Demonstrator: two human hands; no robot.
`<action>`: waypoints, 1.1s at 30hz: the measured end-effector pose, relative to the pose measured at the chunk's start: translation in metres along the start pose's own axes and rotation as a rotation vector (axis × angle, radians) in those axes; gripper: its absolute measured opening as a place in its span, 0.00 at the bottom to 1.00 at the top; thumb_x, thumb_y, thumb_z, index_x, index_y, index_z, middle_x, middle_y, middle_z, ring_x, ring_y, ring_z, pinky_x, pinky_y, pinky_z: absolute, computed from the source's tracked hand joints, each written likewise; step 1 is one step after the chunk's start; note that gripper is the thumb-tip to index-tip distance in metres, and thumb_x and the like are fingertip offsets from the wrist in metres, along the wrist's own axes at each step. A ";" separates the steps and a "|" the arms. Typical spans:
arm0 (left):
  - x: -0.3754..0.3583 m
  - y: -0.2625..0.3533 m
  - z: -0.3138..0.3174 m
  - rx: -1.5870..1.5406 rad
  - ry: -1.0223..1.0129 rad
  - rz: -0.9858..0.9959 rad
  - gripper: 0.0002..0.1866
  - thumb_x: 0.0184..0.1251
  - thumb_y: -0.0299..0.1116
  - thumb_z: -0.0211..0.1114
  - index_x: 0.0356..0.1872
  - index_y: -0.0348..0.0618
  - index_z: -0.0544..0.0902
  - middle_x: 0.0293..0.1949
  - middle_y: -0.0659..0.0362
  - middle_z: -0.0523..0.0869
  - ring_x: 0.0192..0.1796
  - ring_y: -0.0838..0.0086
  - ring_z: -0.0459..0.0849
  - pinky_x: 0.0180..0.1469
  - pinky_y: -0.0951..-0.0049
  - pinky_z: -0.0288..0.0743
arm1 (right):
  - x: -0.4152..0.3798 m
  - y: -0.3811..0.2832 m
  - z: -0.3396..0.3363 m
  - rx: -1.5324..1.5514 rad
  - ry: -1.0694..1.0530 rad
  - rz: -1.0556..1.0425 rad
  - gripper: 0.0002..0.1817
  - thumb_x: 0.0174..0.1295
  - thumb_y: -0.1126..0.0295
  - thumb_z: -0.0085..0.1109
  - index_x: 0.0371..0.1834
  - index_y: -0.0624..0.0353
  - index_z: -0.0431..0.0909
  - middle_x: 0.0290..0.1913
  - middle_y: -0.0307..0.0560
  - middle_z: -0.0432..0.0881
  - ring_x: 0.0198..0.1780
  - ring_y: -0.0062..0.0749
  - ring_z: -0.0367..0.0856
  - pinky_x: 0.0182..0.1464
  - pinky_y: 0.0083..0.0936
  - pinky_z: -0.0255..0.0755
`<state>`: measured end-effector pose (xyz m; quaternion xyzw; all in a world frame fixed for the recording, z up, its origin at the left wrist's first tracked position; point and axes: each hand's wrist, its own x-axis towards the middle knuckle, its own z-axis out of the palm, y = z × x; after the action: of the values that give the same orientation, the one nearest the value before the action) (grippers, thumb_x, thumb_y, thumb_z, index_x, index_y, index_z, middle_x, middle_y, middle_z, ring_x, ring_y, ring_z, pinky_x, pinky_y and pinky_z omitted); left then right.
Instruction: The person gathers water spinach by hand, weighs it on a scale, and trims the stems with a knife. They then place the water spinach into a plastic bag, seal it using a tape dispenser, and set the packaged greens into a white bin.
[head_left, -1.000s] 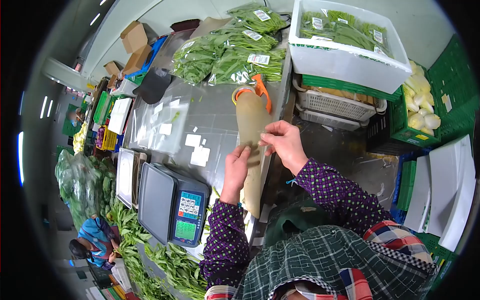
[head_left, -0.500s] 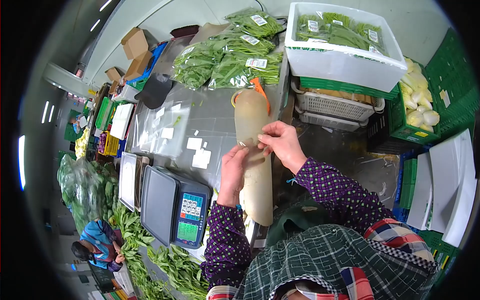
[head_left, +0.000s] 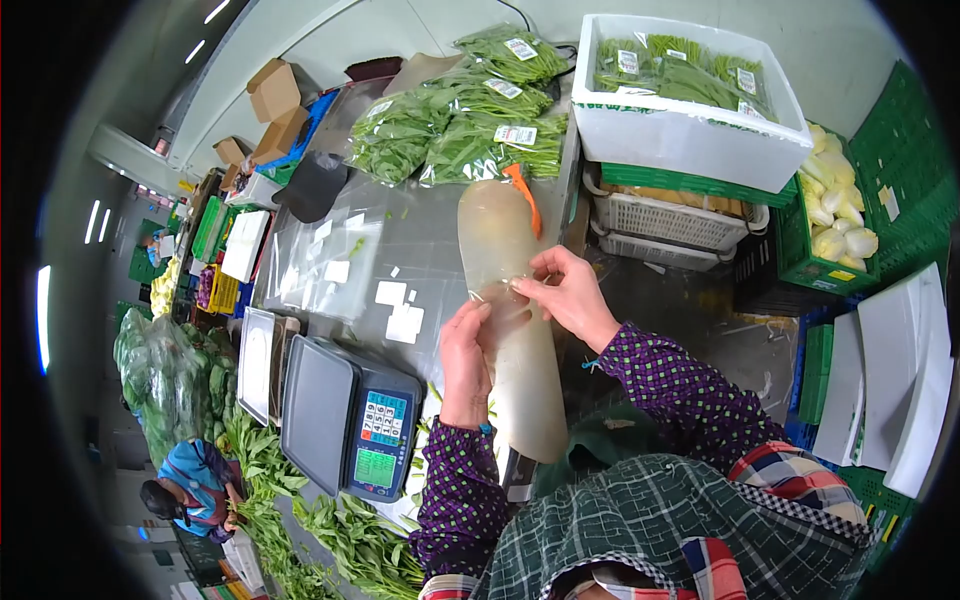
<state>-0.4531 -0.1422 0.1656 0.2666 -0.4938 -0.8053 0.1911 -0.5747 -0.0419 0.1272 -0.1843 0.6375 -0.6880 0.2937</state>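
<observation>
A long, translucent plastic bag (head_left: 525, 390) stretches over the table's right edge, with one rounded end toward the back and the other toward my body. My left hand (head_left: 466, 355) pinches it near the middle, on its left side. Close beside, my right hand (head_left: 566, 298) pinches the film with thumb and fingertips, and some fingers show dimly through the plastic. An orange strip-like object (head_left: 522, 195) lies just beyond, partly covered by the bag. White labels or paper pieces (head_left: 403, 322) lie on the table left of my hands.
A digital scale (head_left: 350, 415) stands at left, near loose leafy greens (head_left: 360, 545). Bagged greens (head_left: 490, 110) lie at the back. A white foam box (head_left: 690, 135) rests on crates at right, beside a green crate of cabbages (head_left: 835, 215). Another person (head_left: 195, 485) handles greens at lower left.
The plastic bag has shifted, its near end swinging right and its far end slightly left, covering more of the orange object. My hands stay close together, still pinching.
</observation>
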 end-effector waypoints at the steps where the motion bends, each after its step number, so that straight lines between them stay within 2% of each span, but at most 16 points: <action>1: -0.001 0.001 0.000 -0.031 0.016 -0.003 0.16 0.69 0.29 0.53 0.50 0.26 0.78 0.43 0.50 0.84 0.41 0.68 0.85 0.46 0.72 0.80 | -0.001 0.002 0.002 0.000 0.000 -0.005 0.19 0.56 0.68 0.70 0.44 0.69 0.74 0.35 0.45 0.79 0.26 0.18 0.76 0.20 0.18 0.71; 5: -0.005 -0.001 0.005 -0.008 0.120 0.012 0.14 0.70 0.30 0.57 0.46 0.28 0.81 0.40 0.53 0.86 0.38 0.75 0.84 0.42 0.78 0.78 | -0.001 0.008 0.007 0.164 -0.082 -0.024 0.20 0.57 0.67 0.69 0.44 0.70 0.73 0.34 0.43 0.78 0.25 0.16 0.73 0.20 0.17 0.68; 7: -0.009 0.002 0.010 0.104 0.171 0.101 0.12 0.69 0.31 0.60 0.44 0.30 0.83 0.38 0.56 0.87 0.35 0.79 0.83 0.40 0.80 0.76 | -0.002 0.001 0.008 0.258 -0.105 0.015 0.13 0.61 0.68 0.65 0.41 0.66 0.75 0.31 0.40 0.79 0.25 0.15 0.74 0.21 0.15 0.67; 11: -0.014 0.007 0.010 0.056 0.145 0.129 0.11 0.69 0.28 0.59 0.43 0.30 0.83 0.38 0.56 0.87 0.36 0.78 0.83 0.41 0.79 0.77 | 0.001 -0.006 0.016 0.283 -0.119 0.088 0.14 0.62 0.65 0.63 0.40 0.65 0.76 0.31 0.38 0.78 0.26 0.14 0.73 0.25 0.15 0.67; 13: -0.015 0.006 0.013 -0.003 0.128 0.142 0.11 0.68 0.26 0.59 0.45 0.29 0.83 0.40 0.56 0.86 0.39 0.76 0.84 0.45 0.78 0.77 | 0.006 0.002 0.029 0.277 0.029 -0.076 0.18 0.61 0.61 0.66 0.40 0.66 0.74 0.28 0.39 0.77 0.25 0.17 0.72 0.26 0.17 0.68; 14: -0.016 0.004 0.014 -0.004 0.129 0.144 0.11 0.68 0.26 0.59 0.45 0.29 0.83 0.40 0.56 0.86 0.39 0.76 0.84 0.45 0.78 0.77 | 0.005 -0.002 0.032 0.250 0.062 -0.078 0.19 0.60 0.61 0.66 0.42 0.66 0.74 0.29 0.38 0.75 0.25 0.16 0.69 0.27 0.16 0.66; 15: -0.018 0.003 0.016 0.001 0.142 0.203 0.11 0.67 0.24 0.58 0.46 0.29 0.82 0.42 0.55 0.86 0.41 0.76 0.84 0.48 0.78 0.77 | 0.003 -0.002 0.033 0.251 0.058 -0.079 0.19 0.60 0.61 0.66 0.42 0.66 0.74 0.29 0.38 0.75 0.25 0.16 0.69 0.27 0.16 0.66; 16: -0.020 0.003 0.015 0.008 0.155 0.263 0.12 0.66 0.22 0.57 0.47 0.28 0.82 0.43 0.54 0.85 0.43 0.75 0.83 0.50 0.77 0.76 | 0.000 0.000 0.034 0.147 0.063 -0.184 0.19 0.60 0.61 0.66 0.44 0.66 0.74 0.30 0.37 0.75 0.25 0.16 0.68 0.27 0.16 0.65; 18: -0.022 0.006 0.008 -0.018 0.137 0.254 0.13 0.64 0.21 0.56 0.48 0.27 0.81 0.45 0.53 0.85 0.45 0.73 0.83 0.52 0.75 0.76 | -0.009 -0.001 0.033 -0.048 0.041 -0.351 0.20 0.59 0.64 0.66 0.47 0.65 0.73 0.34 0.36 0.74 0.26 0.14 0.65 0.29 0.16 0.65; 21: -0.027 0.007 0.006 -0.072 0.121 0.228 0.16 0.61 0.19 0.55 0.50 0.26 0.79 0.47 0.52 0.84 0.47 0.71 0.83 0.54 0.74 0.76 | -0.010 0.000 0.033 0.119 -0.054 -0.308 0.18 0.60 0.65 0.65 0.47 0.65 0.73 0.35 0.35 0.74 0.27 0.14 0.66 0.30 0.16 0.65; 22: -0.029 0.008 0.007 -0.094 0.118 0.215 0.17 0.60 0.18 0.54 0.51 0.25 0.78 0.47 0.52 0.84 0.47 0.71 0.83 0.54 0.75 0.75 | -0.008 -0.005 0.031 0.265 -0.142 -0.192 0.18 0.62 0.65 0.64 0.48 0.65 0.73 0.35 0.35 0.74 0.29 0.13 0.67 0.32 0.15 0.65; 25: -0.034 0.012 0.006 -0.102 0.106 0.235 0.18 0.60 0.19 0.52 0.52 0.23 0.77 0.49 0.51 0.83 0.49 0.71 0.83 0.56 0.75 0.74 | -0.005 -0.018 0.039 0.283 -0.094 -0.128 0.16 0.63 0.65 0.62 0.48 0.65 0.73 0.36 0.36 0.74 0.30 0.13 0.68 0.32 0.15 0.66; 27: -0.035 0.011 0.008 -0.118 0.122 0.259 0.18 0.60 0.20 0.51 0.52 0.22 0.76 0.49 0.50 0.83 0.49 0.70 0.82 0.57 0.74 0.74 | -0.005 -0.016 0.046 0.301 -0.067 -0.201 0.15 0.65 0.66 0.60 0.47 0.65 0.74 0.35 0.36 0.76 0.31 0.14 0.69 0.33 0.15 0.67; 29: -0.037 0.011 0.008 -0.137 0.143 0.289 0.19 0.60 0.20 0.51 0.52 0.21 0.76 0.49 0.50 0.82 0.50 0.69 0.82 0.58 0.73 0.74 | -0.014 -0.020 0.049 0.116 0.021 -0.334 0.14 0.65 0.66 0.59 0.46 0.65 0.74 0.33 0.35 0.76 0.32 0.14 0.71 0.33 0.15 0.67; 31: -0.038 0.010 0.006 -0.188 0.253 0.265 0.20 0.58 0.20 0.50 0.52 0.21 0.76 0.50 0.49 0.82 0.51 0.67 0.82 0.59 0.72 0.73 | -0.014 -0.012 0.048 0.161 -0.036 -0.291 0.11 0.66 0.69 0.59 0.46 0.65 0.74 0.36 0.34 0.76 0.35 0.12 0.72 0.36 0.14 0.68; 33: -0.039 0.009 0.005 -0.205 0.245 0.268 0.20 0.58 0.19 0.50 0.52 0.21 0.76 0.50 0.49 0.82 0.51 0.67 0.82 0.59 0.71 0.73 | -0.010 -0.005 0.043 0.199 -0.092 -0.240 0.09 0.66 0.71 0.58 0.45 0.65 0.74 0.38 0.33 0.76 0.38 0.11 0.73 0.39 0.13 0.69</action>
<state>-0.4249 -0.1200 0.1849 0.2736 -0.4134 -0.7804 0.3811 -0.5403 -0.0686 0.1385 -0.2606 0.5254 -0.7688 0.2551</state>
